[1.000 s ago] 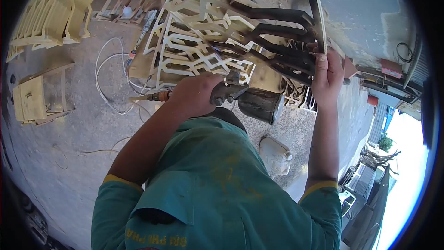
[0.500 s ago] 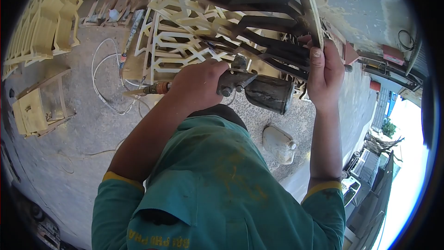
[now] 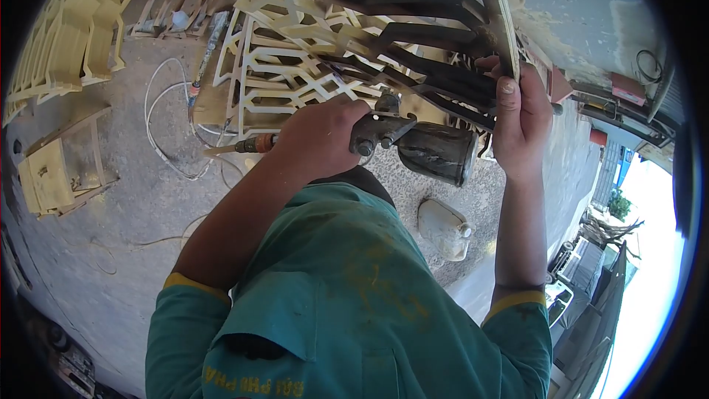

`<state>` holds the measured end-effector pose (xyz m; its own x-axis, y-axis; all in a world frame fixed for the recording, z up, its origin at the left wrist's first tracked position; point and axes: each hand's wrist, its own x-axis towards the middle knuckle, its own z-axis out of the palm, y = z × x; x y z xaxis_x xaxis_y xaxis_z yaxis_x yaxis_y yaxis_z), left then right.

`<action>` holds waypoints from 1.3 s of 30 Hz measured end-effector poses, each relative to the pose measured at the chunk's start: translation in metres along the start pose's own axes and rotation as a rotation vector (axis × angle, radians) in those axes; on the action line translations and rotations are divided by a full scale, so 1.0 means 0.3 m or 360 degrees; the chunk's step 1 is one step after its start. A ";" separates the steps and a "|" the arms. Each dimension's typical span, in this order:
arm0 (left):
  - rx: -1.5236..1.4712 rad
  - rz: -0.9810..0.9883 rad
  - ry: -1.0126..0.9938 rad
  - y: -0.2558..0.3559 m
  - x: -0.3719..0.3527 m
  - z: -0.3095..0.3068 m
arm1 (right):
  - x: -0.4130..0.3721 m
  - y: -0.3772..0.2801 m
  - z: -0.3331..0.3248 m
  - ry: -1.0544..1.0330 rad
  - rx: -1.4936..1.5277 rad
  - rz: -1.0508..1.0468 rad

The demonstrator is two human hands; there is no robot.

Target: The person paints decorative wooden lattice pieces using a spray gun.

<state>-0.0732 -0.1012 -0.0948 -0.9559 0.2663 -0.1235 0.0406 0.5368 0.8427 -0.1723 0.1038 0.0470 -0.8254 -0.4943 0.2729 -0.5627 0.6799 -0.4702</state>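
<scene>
My left hand (image 3: 323,137) is wrapped round a spray gun (image 3: 384,133), with its dark cup (image 3: 439,151) on the right and a hose fitting (image 3: 257,143) behind the wrist. My right hand (image 3: 523,122) grips the edge of a brown-black metal lattice frame (image 3: 432,7), thumb on the near side and fingers partly hidden behind it. The gun's nozzle end lies close under the frame's lower bars. Beyond both hands, a cream lattice panel (image 3: 273,44) rests low down, with its right part hidden by the dark frame.
Cream zigzag panels (image 3: 81,22) stand at upper left. Below them is a small cream frame (image 3: 50,177). A pale hose (image 3: 150,114) loops over the floor. A whitish jug (image 3: 443,229) stands right of my torso. A wall (image 3: 583,22) and a vehicle (image 3: 559,301) appear at right.
The spray gun and my left hand have shifted slightly right. My right hand and the dark frame have barely moved; both grips are the same.
</scene>
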 end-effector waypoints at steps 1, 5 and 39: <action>-0.0034 0.0029 0.0021 -0.009 -0.002 0.012 | 0.000 0.000 0.001 -0.0001 -0.0010 -0.0001; -0.0070 -0.0016 -0.0004 0.007 -0.009 -0.009 | 0.002 -0.004 -0.003 -0.0015 -0.0041 0.0013; -0.0854 0.0467 0.0480 -0.307 0.060 0.237 | 0.033 0.131 -0.115 -0.0253 0.0779 0.0543</action>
<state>-0.0735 -0.0888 -0.2120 -0.9698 0.0639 0.2355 0.2350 -0.0158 0.9719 -0.2041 0.1442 0.0601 -0.9166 -0.3933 -0.0714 -0.1505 0.5050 -0.8499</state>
